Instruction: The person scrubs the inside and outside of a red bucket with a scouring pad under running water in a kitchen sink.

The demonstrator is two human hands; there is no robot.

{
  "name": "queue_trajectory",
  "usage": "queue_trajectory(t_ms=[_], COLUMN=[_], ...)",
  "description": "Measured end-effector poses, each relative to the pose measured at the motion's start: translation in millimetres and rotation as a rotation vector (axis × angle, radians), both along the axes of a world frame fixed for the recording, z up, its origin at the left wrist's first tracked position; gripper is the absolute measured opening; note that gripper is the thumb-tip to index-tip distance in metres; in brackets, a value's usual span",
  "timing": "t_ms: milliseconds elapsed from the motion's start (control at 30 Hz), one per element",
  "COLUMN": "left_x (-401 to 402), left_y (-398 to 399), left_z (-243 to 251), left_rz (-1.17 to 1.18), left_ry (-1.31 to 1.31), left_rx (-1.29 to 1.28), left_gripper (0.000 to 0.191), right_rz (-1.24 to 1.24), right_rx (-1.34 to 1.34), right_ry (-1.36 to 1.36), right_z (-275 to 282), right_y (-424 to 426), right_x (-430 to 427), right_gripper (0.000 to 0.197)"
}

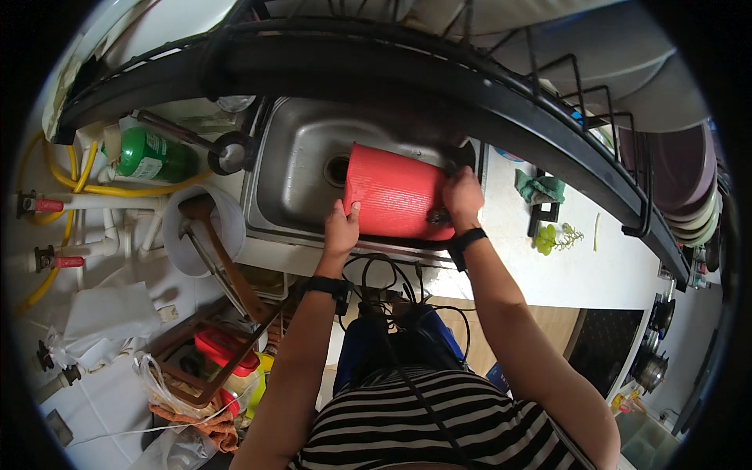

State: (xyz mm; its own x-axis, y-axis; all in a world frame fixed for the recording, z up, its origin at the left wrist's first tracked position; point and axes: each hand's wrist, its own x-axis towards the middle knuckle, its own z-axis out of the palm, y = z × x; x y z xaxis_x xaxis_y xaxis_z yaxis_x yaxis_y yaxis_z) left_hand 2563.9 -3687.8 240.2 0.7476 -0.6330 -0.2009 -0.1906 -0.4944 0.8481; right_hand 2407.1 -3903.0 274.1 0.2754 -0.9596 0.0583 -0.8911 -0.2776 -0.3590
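Note:
A red ribbed plastic bin or basket (399, 194) lies tilted on its side over the steel sink (282, 176), partly covering the drain. My left hand (342, 226) grips its left lower rim, thumb on the outside. At its right end my right hand (464, 197) is closed, with a dark scrubber or meshy thing (437, 216) beside the fingers; whether that is held or lies against the bin, I cannot tell. Both wrists wear black bands.
Above the sink arches a black dish rack (376, 64) with plates. On the right counter lie a green cloth (539, 188) and grapes (545, 239). To the left stand a white bucket (235, 226) with wooden and metal utensils, a green bottle (155, 155) and a yellow hose (141, 191).

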Motion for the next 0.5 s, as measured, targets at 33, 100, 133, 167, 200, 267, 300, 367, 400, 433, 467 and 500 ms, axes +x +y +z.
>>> queue_trajectory(t_ms=[33,100,133,167,200,267,300,367,400,433,467,500], left_x=[-3,-7,-12,-4,0,-2,-3,-2,-5,-7,-10,-7], left_y=[-4,-9,-16,1,4,-1,3,5,1,-2,-5,-4], left_z=[-1,-5,-9,-19,-21,-12,-7,-13,-10,-7,-8,-12], left_rz=[0.004,0.023,-0.008,0.011,0.007,-0.025,-0.034,0.006,0.002,-0.001,0.001,-0.028], left_ry=[-0.012,-0.041,-0.034,-0.069,-0.104,-0.066,-0.026,-0.025,-0.022,-0.020,-0.017,-0.040], left_rx=[-0.001,0.009,0.002,0.033,0.042,0.028,0.022,-0.021,0.021,0.064,0.061,0.056], left_gripper=[0.048,0.042,0.042,0.040,0.039,0.038,0.037,0.039,0.040,0.042,0.042,0.045], right_rz=[0.046,0.195,0.393,0.476,0.484,0.385,0.298,0.054,0.054,0.020,-0.013,0.086], right_rx=[-0.081,0.001,-0.234,-0.170,-0.124,-0.026,0.033,0.063,0.059,0.019,-0.021,-0.058], right_ry=[-0.003,-0.005,-0.205,-0.254,-0.229,-0.150,-0.104,-0.074,-0.069,-0.023,0.021,-0.060], right_z=[-3,-7,-25,0,-1,-6,-6,9,6,2,-2,-4], right_y=[6,47,57,98,99,75,53,14,9,7,5,22], right_x=[9,48,61,87,85,64,43,4,3,4,4,25], right_gripper=[0.019,0.019,0.025,0.026,0.023,0.018,0.016,0.023,0.023,0.023,0.022,0.021])
